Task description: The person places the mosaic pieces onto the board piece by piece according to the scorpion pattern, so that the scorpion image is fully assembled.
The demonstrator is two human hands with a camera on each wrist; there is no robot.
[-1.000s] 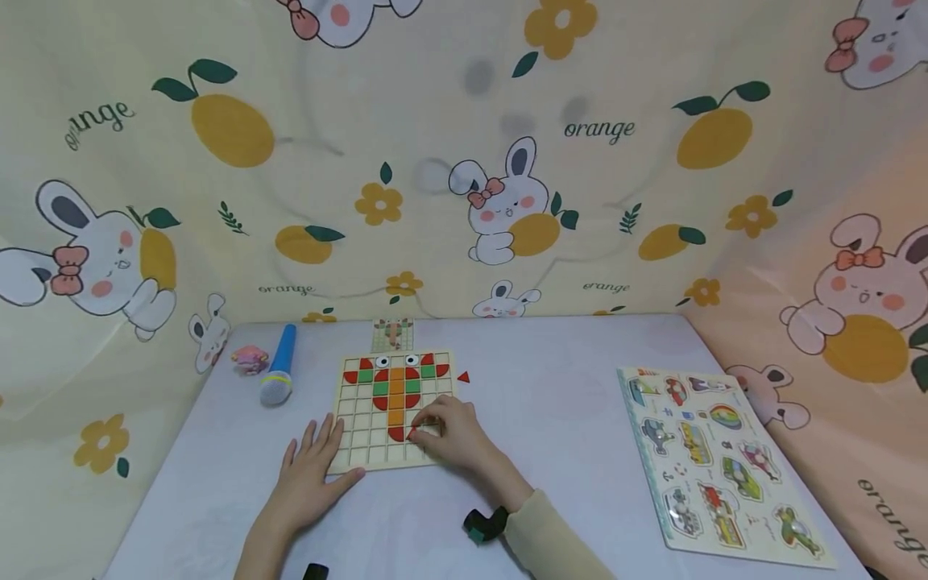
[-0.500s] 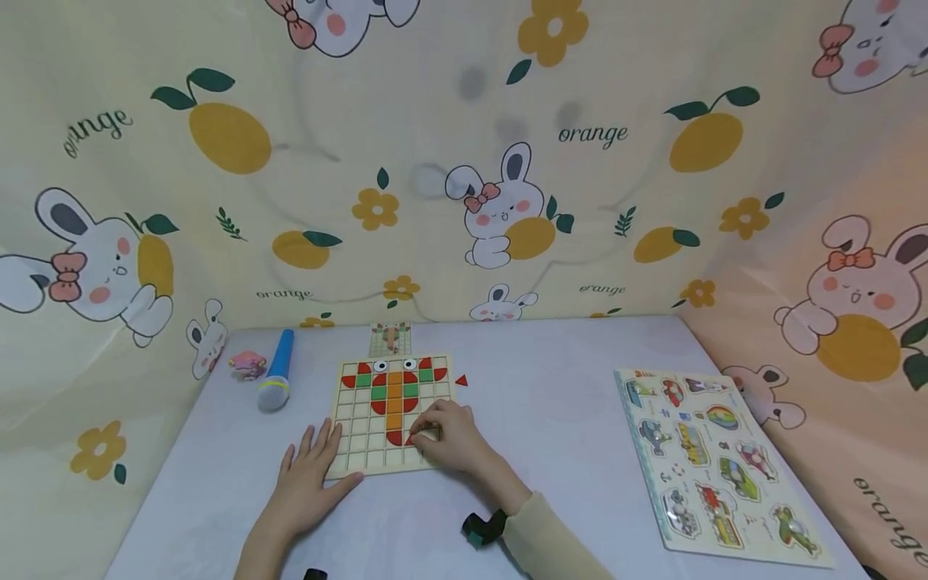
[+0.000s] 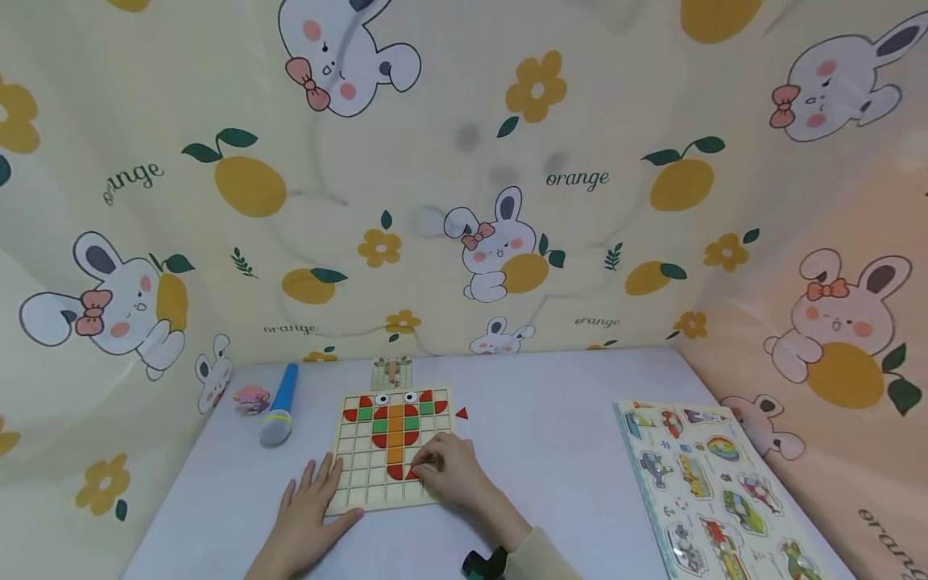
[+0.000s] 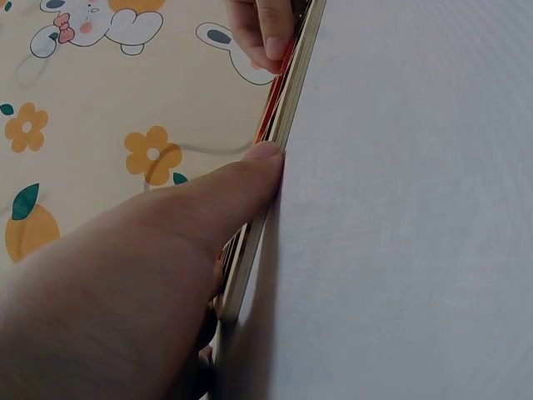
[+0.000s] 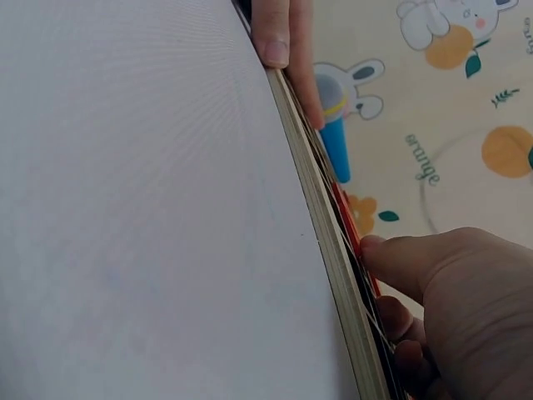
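A wooden grid board (image 3: 362, 497) lies on the white table with red, green and orange pieces and two eye discs set in its squares. My left hand (image 3: 308, 509) rests at its left front corner, fingers straight, thumb along the front edge. In the left wrist view that thumb (image 4: 237, 179) touches the board's edge. My right hand (image 3: 453, 475) is over the right front part of the board, pinching a small red piece (image 3: 411, 474) beside a red piece below the orange column. The fingers hide most of its shape. A loose red triangle (image 3: 462, 413) lies right of the board.
A small picture card (image 3: 391, 373) lies behind the board. To the left are a blue toy microphone (image 3: 281, 407) and a pink toy (image 3: 251, 399). A vehicle puzzle board (image 3: 714, 483) lies at the right. Patterned cloth (image 3: 420, 274) hangs behind the table.
The head view has tilted up, so everything sits lower in it. The right hand stays at the same board squares, and slightly more of the red piece shows. The left hand keeps its place.
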